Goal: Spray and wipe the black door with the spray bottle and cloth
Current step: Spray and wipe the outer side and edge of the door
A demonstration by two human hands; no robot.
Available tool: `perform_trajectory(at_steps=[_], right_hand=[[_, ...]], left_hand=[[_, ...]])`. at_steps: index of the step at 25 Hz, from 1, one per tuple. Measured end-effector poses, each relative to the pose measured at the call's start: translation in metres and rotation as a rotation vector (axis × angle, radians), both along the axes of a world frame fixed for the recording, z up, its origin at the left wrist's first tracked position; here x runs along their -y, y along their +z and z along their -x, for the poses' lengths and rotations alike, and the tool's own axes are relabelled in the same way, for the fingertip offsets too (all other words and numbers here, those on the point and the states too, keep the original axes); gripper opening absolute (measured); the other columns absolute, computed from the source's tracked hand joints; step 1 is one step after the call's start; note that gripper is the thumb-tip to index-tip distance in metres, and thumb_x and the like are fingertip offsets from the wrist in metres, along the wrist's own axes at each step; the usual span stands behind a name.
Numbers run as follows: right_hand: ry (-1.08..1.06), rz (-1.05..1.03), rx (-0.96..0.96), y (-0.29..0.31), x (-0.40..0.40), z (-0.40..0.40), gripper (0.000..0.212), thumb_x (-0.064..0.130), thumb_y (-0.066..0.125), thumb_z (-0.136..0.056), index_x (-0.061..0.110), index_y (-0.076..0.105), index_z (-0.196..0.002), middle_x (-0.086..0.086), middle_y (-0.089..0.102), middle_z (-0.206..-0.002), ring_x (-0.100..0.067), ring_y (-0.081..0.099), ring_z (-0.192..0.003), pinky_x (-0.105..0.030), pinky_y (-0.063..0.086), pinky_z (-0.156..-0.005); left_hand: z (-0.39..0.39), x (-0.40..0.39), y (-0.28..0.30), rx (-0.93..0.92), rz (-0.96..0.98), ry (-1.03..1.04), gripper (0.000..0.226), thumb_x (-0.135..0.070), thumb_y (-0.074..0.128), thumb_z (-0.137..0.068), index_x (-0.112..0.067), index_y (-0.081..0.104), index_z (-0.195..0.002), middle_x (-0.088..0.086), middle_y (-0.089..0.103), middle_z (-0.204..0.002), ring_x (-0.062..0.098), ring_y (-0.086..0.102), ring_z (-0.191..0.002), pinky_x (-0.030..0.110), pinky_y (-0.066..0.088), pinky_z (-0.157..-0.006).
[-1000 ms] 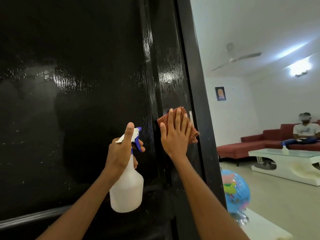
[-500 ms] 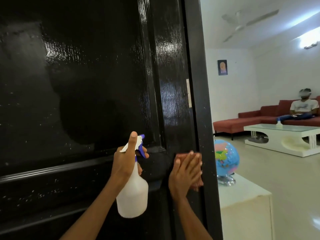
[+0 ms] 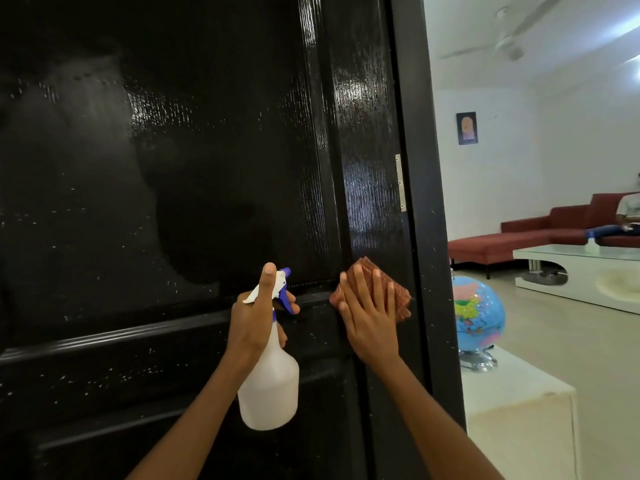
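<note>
The glossy black door (image 3: 194, 174) fills the left and middle of the view, wet and flecked with white droplets. My left hand (image 3: 254, 320) grips the neck of a white spray bottle (image 3: 270, 386) with a blue trigger, its nozzle close to the door. My right hand (image 3: 369, 318) presses a folded reddish-brown cloth (image 3: 396, 292) flat against the door's right stile, fingers straight, just beside the horizontal rail.
The door's edge (image 3: 426, 237) carries a metal latch plate (image 3: 400, 183). Beyond it, a globe (image 3: 479, 315) stands on a white cabinet (image 3: 516, 403). Farther back are a white coffee table (image 3: 581, 275), a red sofa (image 3: 540, 233) with a seated person (image 3: 628, 213).
My right hand with the cloth slid down the stile, then came back up a little to the rail. The left hand keeps holding the bottle in about the same place.
</note>
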State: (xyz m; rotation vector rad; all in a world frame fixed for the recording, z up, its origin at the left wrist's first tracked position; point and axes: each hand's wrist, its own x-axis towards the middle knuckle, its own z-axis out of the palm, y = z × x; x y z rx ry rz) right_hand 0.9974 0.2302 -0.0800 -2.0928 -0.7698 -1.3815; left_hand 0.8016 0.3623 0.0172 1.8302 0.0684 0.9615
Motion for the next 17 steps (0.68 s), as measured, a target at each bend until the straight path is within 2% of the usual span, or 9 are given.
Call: perform_trajectory(at_steps=[3,6,9,11,13,15,17], right_hand=[[0.033,-0.061,-0.111,-0.019,-0.005,0.006,0.059,0.048,0.022,-0.109,0.033,0.007,-0.164,0.006,-0.008,-0.172,-0.032,-0.005,-0.158,-0.064,0.011,-0.123],[0.002,-0.122,-0.096,0.048,-0.022,0.007,0.058,0.050,0.013,-0.109,0.033,0.006,-0.164,0.006,-0.011,-0.172,-0.028,-0.013,-0.158,-0.061,0.001,-0.125],[-0.022,-0.207,-0.106,0.101,-0.030,0.007,0.058,0.049,0.015,-0.110,0.032,0.007,-0.164,0.005,-0.009,-0.172,-0.027,-0.012,-0.158,-0.057,-0.001,-0.126],[-0.058,-0.213,-0.076,0.080,-0.032,0.006,0.059,0.049,0.016,-0.110,0.029,0.009,-0.165,0.002,-0.005,-0.172,-0.029,-0.008,-0.158,-0.058,0.001,-0.126],[-0.053,-0.205,-0.080,0.030,-0.034,0.012,0.062,0.050,0.016,-0.109,0.025,0.009,-0.165,-0.001,-0.003,-0.173,-0.031,-0.006,-0.158,-0.060,0.003,-0.125],[-0.039,-0.237,-0.150,-0.019,-0.041,0.021,0.064,0.051,0.017,-0.109,0.023,0.006,-0.165,-0.002,-0.004,-0.173,-0.033,-0.006,-0.158,-0.063,0.006,-0.124],[-0.021,-0.305,-0.230,-0.038,-0.054,0.030,0.066,0.051,0.018,-0.108,0.022,0.003,-0.165,-0.003,-0.006,-0.172,-0.034,-0.007,-0.158,-0.066,0.005,-0.123]], left_hand=[[0.007,0.001,-0.006,-0.015,0.011,-0.002,0.075,-0.065,0.030,-0.086,-0.002,0.070,-0.080,0.011,0.074,-0.079,0.014,0.058,-0.042,0.024,0.049,-0.046],[0.012,-0.008,-0.002,-0.002,-0.015,0.014,0.073,-0.066,0.029,-0.086,-0.006,0.071,-0.081,0.009,0.075,-0.080,0.018,0.060,-0.049,0.032,0.050,-0.057],[0.018,-0.020,0.003,0.016,-0.017,0.035,0.072,-0.065,0.028,-0.087,-0.008,0.070,-0.078,0.010,0.075,-0.081,0.020,0.060,-0.054,0.036,0.051,-0.064],[0.024,-0.027,0.003,0.019,-0.001,0.044,0.072,-0.065,0.028,-0.086,-0.006,0.069,-0.078,0.011,0.074,-0.082,0.021,0.059,-0.052,0.034,0.051,-0.058],[0.032,-0.033,-0.003,0.019,-0.004,0.050,0.072,-0.064,0.029,-0.087,-0.004,0.069,-0.078,0.010,0.074,-0.080,0.023,0.059,-0.050,0.032,0.052,-0.053],[0.039,-0.038,-0.013,0.003,0.005,0.058,0.071,-0.063,0.030,-0.089,-0.005,0.069,-0.078,0.009,0.074,-0.078,0.022,0.060,-0.048,0.030,0.052,-0.050],[0.045,-0.040,-0.023,-0.019,0.024,0.069,0.071,-0.064,0.032,-0.087,-0.004,0.070,-0.080,0.009,0.074,-0.077,0.018,0.060,-0.046,0.026,0.051,-0.047]])
